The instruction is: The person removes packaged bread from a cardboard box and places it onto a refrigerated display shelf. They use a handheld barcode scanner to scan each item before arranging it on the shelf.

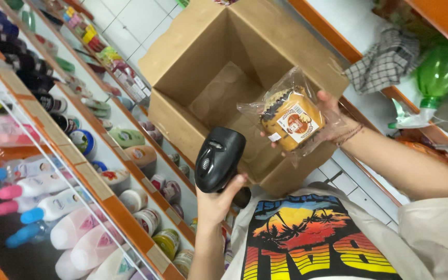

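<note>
My left hand (218, 203) grips the handle of a black barcode scanner (218, 158), whose head points up toward the packet. My right hand (333, 122), a thin bracelet at its wrist, holds a clear plastic packet of yellow cakes (290, 120) with a round label facing me. The packet hangs over the near wall of an open brown cardboard box (182, 67) that stands on the white tiled floor. The scanner and the packet are a short gap apart. What I can see of the box's inside is bare.
Orange-edged shelves run along the left with pump bottles (53, 207), jars (164, 241) and tubes. On the right, another orange shelf holds a checked cloth (385, 59) and a green plastic bottle (436, 72). My printed T-shirt (307, 238) fills the bottom.
</note>
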